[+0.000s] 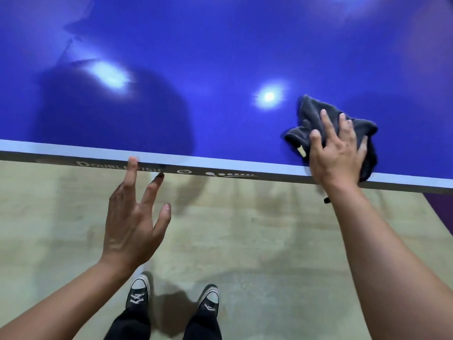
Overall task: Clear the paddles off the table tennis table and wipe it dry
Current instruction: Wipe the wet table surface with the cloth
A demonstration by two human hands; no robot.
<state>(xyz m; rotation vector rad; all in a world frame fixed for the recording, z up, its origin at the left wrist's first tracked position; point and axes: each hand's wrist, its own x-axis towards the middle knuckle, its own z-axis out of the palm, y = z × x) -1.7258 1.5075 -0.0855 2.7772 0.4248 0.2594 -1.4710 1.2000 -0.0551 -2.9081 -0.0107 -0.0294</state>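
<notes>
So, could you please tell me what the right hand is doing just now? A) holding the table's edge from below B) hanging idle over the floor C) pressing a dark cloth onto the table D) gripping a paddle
C: the right hand lies with spread, fairly straight fingers on the dark cloth, which rests on the blue table near its white edge line.

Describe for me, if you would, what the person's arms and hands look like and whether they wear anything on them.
Both are bare. The left hand and right hand have no gloves, rings or watch that I can see. The left forearm and right forearm show no sleeves as far as the picture's edge.
</notes>
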